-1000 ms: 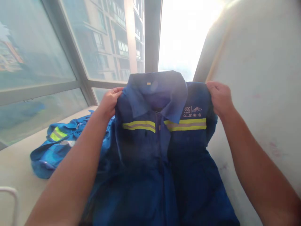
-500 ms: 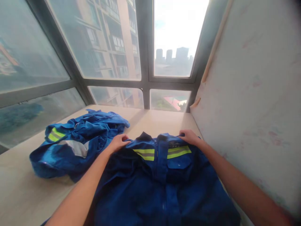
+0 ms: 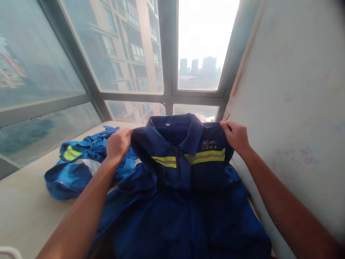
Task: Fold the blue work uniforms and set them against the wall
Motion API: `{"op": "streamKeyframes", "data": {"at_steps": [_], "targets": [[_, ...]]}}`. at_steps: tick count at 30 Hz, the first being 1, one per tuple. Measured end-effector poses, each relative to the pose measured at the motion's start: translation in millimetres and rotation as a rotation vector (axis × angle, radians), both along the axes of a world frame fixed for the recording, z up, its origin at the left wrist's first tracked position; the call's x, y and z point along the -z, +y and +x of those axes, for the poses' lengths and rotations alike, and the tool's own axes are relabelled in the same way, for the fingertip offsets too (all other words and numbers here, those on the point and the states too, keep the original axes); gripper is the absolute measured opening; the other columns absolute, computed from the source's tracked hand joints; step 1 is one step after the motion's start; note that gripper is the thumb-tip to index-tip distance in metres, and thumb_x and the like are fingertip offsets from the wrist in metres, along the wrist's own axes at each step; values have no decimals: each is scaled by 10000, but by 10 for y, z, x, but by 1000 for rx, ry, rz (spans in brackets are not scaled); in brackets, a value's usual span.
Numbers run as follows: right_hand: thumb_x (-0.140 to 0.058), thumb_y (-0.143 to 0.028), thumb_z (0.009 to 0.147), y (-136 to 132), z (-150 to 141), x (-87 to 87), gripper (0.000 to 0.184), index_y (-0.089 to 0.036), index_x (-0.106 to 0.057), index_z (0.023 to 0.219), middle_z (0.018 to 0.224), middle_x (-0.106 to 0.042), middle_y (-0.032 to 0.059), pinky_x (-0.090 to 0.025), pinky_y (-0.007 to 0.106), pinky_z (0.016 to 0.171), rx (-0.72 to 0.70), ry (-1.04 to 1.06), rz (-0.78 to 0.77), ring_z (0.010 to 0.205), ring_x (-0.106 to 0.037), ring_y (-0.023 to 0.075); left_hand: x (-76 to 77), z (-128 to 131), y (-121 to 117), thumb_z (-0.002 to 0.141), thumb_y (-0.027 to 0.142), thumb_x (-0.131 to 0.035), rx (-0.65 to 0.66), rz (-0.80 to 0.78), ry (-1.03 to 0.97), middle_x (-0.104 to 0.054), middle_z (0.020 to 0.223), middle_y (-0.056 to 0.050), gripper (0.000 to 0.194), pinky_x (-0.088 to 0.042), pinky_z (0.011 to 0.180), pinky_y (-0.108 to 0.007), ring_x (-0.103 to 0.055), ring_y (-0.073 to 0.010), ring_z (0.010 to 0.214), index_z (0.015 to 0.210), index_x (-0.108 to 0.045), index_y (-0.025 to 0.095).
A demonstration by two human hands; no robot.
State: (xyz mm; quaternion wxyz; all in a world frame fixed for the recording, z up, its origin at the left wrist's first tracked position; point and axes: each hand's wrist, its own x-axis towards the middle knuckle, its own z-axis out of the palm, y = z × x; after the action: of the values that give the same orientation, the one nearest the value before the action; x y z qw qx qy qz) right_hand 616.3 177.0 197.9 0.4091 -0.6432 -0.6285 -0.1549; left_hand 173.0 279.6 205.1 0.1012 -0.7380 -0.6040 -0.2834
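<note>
A dark blue work jacket (image 3: 172,201) with a collar, a front zip and yellow-grey reflective strips lies front up before me, its shoulders lifted. My left hand (image 3: 119,143) is closed on the shoulder at the left side. At the other shoulder, my right hand (image 3: 236,136) pinches the cloth between thumb and fingers. The collar stands open between the hands, with a small white label inside. White lettering and a logo show above the right-hand strip. The lower part of the jacket runs out of view at the bottom.
A second blue garment (image 3: 72,176) with a yellow strip and a white patch lies crumpled at the left, partly behind my left arm. Both rest on a pale ledge (image 3: 24,212). Framed windows (image 3: 134,54) enclose the back and left; a pale wall (image 3: 291,108) rises close on the right.
Both hands have moved up and farther apart, raising the jacket's shoulders. The collar, earlier folded low, now stands up and open, and the lettering on the chest shows clearly.
</note>
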Motion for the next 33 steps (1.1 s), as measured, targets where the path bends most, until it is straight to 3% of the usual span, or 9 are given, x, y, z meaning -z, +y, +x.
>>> {"op": "streamKeyframes", "data": {"at_steps": [4,6,8,11,14,19,22,26,33], "targets": [[-505,-365,942,-210,-22,-510,260,-244,-732,979,943,-750,60,-479,324,775,-152,-97,-36,865,-673,242,-335,-178,17,874,161,-443,-88,114,-154,-681,1008,-75,284,-467,862,-315,-607,-215,937,994,-700,168],[-533,-359,925,-288,-31,-623,232,-258,-730,996,954,-750,49,-493,336,787,-198,-85,-47,877,-674,244,-322,-223,28,825,133,-461,-142,83,-201,-672,966,-78,226,-468,854,-314,-606,-211,907,922,-665,149],[-540,-359,917,-304,-62,-602,227,-255,-728,988,948,-752,48,-499,338,776,-204,-51,-49,875,-674,245,-155,-191,14,825,181,-483,-115,-22,-187,-671,954,-82,179,-473,837,-316,-617,-227,911,906,-641,159],[-538,-342,906,-212,-161,-362,220,-235,-725,949,916,-754,48,-491,324,767,-193,-36,-109,848,-677,236,336,-36,-55,882,287,-445,22,-239,-142,-684,1016,-94,244,-487,835,-338,-634,-257,960,999,-635,188],[-530,-316,905,-54,-260,-7,213,-219,-720,909,897,-755,49,-477,309,771,-220,-66,-237,840,-681,228,929,118,-136,866,232,-436,200,-473,-93,-701,1080,-103,283,-495,898,-346,-646,-251,1028,1042,-654,190],[-540,-284,900,158,-213,509,198,-216,-724,921,931,-759,55,-474,304,786,-192,-76,-386,876,-689,235,1614,231,-231,798,216,-568,277,-569,-73,-667,1215,-123,383,-456,1032,-346,-605,-247,1183,1171,-645,172],[-543,-288,901,228,-113,698,207,-211,-731,942,938,-761,62,-481,312,791,-149,-59,-412,888,-693,243,1759,284,-265,820,348,-624,257,-546,-48,-569,1354,-149,501,-411,1084,-404,-527,-288,1279,1288,-581,175],[-541,-313,902,282,-31,838,229,-216,-737,971,939,-764,66,-489,323,789,-123,-44,-418,886,-698,250,1756,417,-275,786,363,-691,274,-453,81,-544,1388,-134,568,-387,1086,-416,-497,-306,1292,1320,-568,215],[-527,-327,906,296,48,977,246,-222,-742,965,952,-765,62,-492,334,805,-106,-33,-420,910,-702,259,1644,610,-163,922,231,-475,194,-409,-1,-704,1057,-94,242,-433,975,-405,-632,-276,1064,1017,-698,233]]}}
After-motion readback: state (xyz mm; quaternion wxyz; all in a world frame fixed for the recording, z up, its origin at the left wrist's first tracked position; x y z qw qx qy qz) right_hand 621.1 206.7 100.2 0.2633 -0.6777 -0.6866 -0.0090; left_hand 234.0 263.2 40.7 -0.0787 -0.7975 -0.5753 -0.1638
